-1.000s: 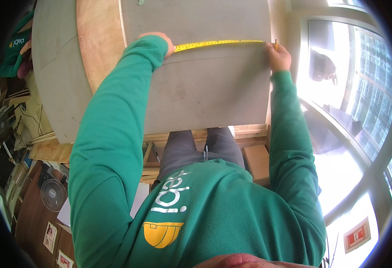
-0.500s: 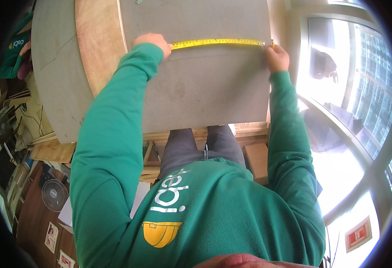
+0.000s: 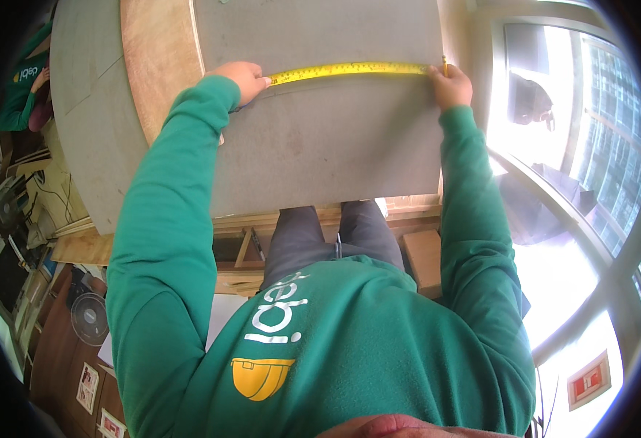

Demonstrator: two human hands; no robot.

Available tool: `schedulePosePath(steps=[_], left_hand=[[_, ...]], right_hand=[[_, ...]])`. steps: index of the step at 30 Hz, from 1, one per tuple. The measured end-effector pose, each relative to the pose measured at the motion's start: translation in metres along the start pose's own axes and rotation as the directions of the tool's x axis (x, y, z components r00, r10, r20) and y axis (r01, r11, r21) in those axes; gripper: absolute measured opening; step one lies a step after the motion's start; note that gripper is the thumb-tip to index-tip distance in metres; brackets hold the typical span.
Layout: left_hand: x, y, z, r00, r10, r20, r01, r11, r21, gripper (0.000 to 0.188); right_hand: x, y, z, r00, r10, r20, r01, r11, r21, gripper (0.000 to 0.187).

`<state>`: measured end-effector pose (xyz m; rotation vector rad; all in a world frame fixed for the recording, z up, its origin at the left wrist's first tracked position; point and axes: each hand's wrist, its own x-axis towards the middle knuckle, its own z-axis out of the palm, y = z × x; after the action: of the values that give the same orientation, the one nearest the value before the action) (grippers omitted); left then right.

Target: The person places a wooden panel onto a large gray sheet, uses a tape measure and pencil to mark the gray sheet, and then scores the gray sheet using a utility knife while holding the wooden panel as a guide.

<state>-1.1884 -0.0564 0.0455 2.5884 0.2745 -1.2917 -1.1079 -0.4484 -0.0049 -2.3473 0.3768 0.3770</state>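
Observation:
A yellow tape measure [image 3: 349,69] stretches across the grey board [image 3: 327,146], bowed slightly upward in the middle. My left hand [image 3: 240,79] is closed at its left end, near the edge of a wooden plank [image 3: 161,51]; the case is mostly hidden beneath the hand. At the board's right edge, the fingers of my right hand [image 3: 452,87] pinch the tape's other end, covering its tip. A thin yellow stick [image 3: 445,64], perhaps a pencil, pokes up from that same hand.
Bright windows [image 3: 605,139] stand to the right. A cardboard-brown box [image 3: 422,259] and wooden framing [image 3: 244,248] lie below the board by my legs. At lower left are a round fan [image 3: 89,319] and a brown tabletop [image 3: 58,365]. Another person's green sleeve [image 3: 15,109] shows at far left.
My left hand has shifted a little left toward the plank, and a longer stretch of tape shows. The right fingers now cover the tape's end, which was visible beside them before.

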Motion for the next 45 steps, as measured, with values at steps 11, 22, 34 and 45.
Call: schedulePosePath(steps=[11,22,34,45], left_hand=[[-0.008,0.034,-0.002,0.990,-0.138,-0.022,0.140,0.977,0.161,0.037],[-0.007,0.033,0.002,0.985,-0.152,-0.080,0.164,0.970,0.177,0.035],[-0.008,0.030,0.002,0.986,-0.159,-0.045,0.164,0.974,0.158,0.035],[-0.009,0.030,0.001,0.987,-0.159,-0.029,0.162,0.977,0.140,0.035]], right_hand=[[-0.003,0.005,0.004,0.999,-0.015,-0.044,0.017,0.999,0.044,0.023],[0.001,0.000,0.001,0.976,0.050,-0.212,0.033,0.928,0.372,0.038],[-0.046,-0.115,0.007,0.857,-0.333,0.394,0.116,0.869,0.481,0.040],[-0.037,-0.118,0.085,0.720,-0.400,0.567,0.332,0.916,0.225,0.018]])
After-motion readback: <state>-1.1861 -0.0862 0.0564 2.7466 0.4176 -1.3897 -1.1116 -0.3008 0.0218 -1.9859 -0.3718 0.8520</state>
